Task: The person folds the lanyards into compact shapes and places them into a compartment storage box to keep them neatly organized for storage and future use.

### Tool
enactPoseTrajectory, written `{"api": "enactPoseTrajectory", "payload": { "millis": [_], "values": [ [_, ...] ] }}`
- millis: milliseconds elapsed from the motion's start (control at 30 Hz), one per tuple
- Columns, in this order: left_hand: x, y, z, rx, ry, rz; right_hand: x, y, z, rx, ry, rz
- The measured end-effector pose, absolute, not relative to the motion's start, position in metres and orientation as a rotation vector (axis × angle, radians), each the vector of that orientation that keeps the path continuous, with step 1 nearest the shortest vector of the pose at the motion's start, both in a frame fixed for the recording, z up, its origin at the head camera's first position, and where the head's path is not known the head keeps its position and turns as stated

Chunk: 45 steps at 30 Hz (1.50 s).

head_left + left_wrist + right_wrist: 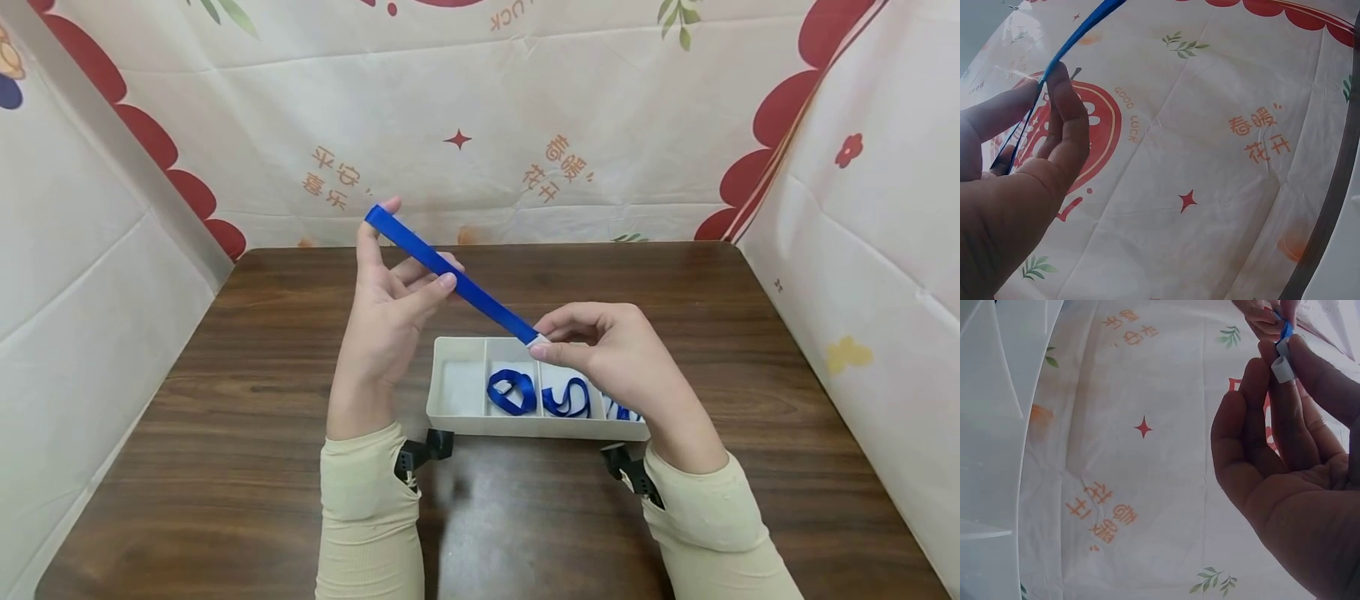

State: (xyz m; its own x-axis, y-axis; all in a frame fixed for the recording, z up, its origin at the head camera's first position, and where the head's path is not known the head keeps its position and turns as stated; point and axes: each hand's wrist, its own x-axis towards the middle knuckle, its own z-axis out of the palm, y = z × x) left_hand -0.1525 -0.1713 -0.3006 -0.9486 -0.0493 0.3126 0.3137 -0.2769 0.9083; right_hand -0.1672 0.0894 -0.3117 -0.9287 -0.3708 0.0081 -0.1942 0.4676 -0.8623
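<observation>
A flat blue strap stretches at a slant between the two hands, above the tray. The left hand pinches it midway between thumb and fingers, and its upper end loops over the raised index finger. In the left wrist view the strap appears doubled, two layers parting below the pinch. The right hand holds the lower end, thumb and fingers on a small white end piece. Seen from the right wrist, this white piece looks like a short curled tab or tube.
Below the hands, a white divided tray sits on a dark wooden table. Blue coiled straps lie in its compartments, and the right hand partly covers the rightmost one. Printed cloth hangs behind and at both sides.
</observation>
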Motion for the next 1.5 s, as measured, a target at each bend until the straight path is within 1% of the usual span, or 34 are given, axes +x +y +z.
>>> {"api": "enactPoseTrajectory", "payload": {
  "millis": [267, 400, 500, 667, 733, 933, 1033, 1167, 1367, 1500],
  "values": [
    [-0.151, -0.172, -0.300, -0.346, -1.779, -2.319, -0.168, 0.091, -0.314, -0.502, 2.526, -1.483],
    [-0.149, -0.171, -0.299, -0.421, -1.784, -2.365, -0.170, 0.091, -0.316, -0.504, 2.551, -1.472],
    [-0.147, -0.171, -0.299, -0.587, -1.792, -2.397, -0.172, 0.090, -0.317, -0.511, 2.584, -1.475],
    [-0.143, -0.164, -0.300, -1.010, -1.901, -2.430, -0.174, 0.086, -0.318, -0.533, 2.593, -1.598],
    [-0.143, -0.157, -0.302, -1.098, -2.003, -2.449, -0.174, 0.084, -0.318, -0.551, 2.599, -1.695],
    [-0.149, -0.141, -0.315, -1.050, -2.195, -2.529, -0.166, 0.075, -0.319, -0.676, 2.605, -2.098],
    [-0.151, -0.137, -0.318, -1.105, -2.199, -2.528, -0.163, 0.073, -0.319, -0.714, 2.597, -2.221],
    [-0.153, -0.130, -0.319, -1.130, -2.213, -2.515, -0.163, 0.072, -0.319, -0.801, 2.564, -2.290],
    [-0.154, -0.125, -0.321, -1.101, -2.141, -2.584, -0.165, 0.071, -0.322, -1.015, 2.516, -2.364],
    [-0.152, -0.124, -0.319, -1.105, -2.097, -2.637, -0.166, 0.073, -0.324, -1.159, 2.519, -2.334]
  ]
}}
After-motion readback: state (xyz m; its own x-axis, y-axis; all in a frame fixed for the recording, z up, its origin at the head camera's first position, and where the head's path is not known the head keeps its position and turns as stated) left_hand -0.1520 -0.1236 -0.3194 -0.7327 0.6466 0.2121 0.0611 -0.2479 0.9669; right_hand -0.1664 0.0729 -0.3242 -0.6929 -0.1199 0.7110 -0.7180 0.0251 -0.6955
